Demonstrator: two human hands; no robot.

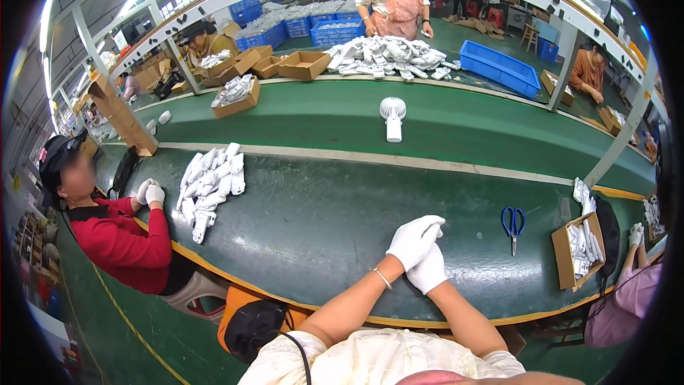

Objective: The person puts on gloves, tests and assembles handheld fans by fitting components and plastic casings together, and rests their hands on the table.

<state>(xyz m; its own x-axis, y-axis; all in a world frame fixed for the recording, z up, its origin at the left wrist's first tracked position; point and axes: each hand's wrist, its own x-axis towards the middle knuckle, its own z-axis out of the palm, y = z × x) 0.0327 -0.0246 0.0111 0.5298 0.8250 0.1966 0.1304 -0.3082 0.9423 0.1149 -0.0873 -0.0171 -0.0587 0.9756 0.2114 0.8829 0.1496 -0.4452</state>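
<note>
Both my hands wear white gloves and rest together on the dark green table (320, 242), a little right of the middle. My left hand (415, 239) lies across my right hand, its fingers pressed together with no object in them. Under it, the fingers of my right hand (429, 272) are mostly hidden. Blue-handled scissors (513, 224) lie to the right of my hands, apart from them. Beyond, a white handheld fan (392, 117) lies on the green conveyor belt (306, 117).
White plastic parts (210, 182) are heaped at the left, beside a seated person in red (121, 242). A cardboard box (564, 257) of white parts stands at the right edge. Past the belt are a large white heap (388, 55), a blue crate (499, 68) and a standing person (399, 11).
</note>
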